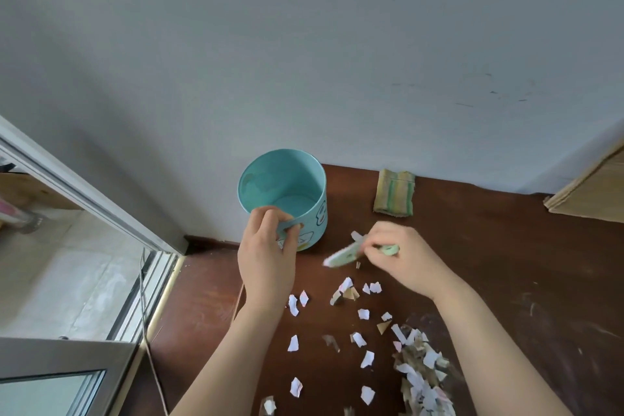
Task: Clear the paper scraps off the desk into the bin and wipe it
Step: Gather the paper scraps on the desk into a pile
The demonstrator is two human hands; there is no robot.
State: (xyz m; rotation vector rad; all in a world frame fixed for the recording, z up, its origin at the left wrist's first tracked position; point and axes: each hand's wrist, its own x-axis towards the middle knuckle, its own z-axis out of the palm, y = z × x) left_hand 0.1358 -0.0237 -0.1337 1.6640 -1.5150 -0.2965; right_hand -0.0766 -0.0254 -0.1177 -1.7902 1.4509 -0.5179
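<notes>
Paper scraps (422,375) nearest the lens: a loose heap at lower right, white and brownish bits mixed, torn edges. More single scraps are scattered apart across the middle of the desk (523,280), between the two forearms. Desk is dark brown wood, scuffed on the right.

Around: folded striped cloth (394,192), green and yellow, lies flat by the wall (337,44), just right of the bin and not touching it. Light wooden board (594,192) at the far right edge. Window frame (84,199) on the left, thin cord (148,331) running along the desk's left edge. Nothing blocks the bin mouth.

Bin (283,179) is a teal round tub, upright at the back left corner of the desk, printed stickers on its outer side; no scraps show in the part of its floor that is visible.

Left hand (266,246) grips the bin's near rim, fingers curled over it. Right hand (401,260) is just right of the bin, low over the desk, fingers curled and pinching a pale green piece (344,255), motion-blurred; can't tell what exactly.
</notes>
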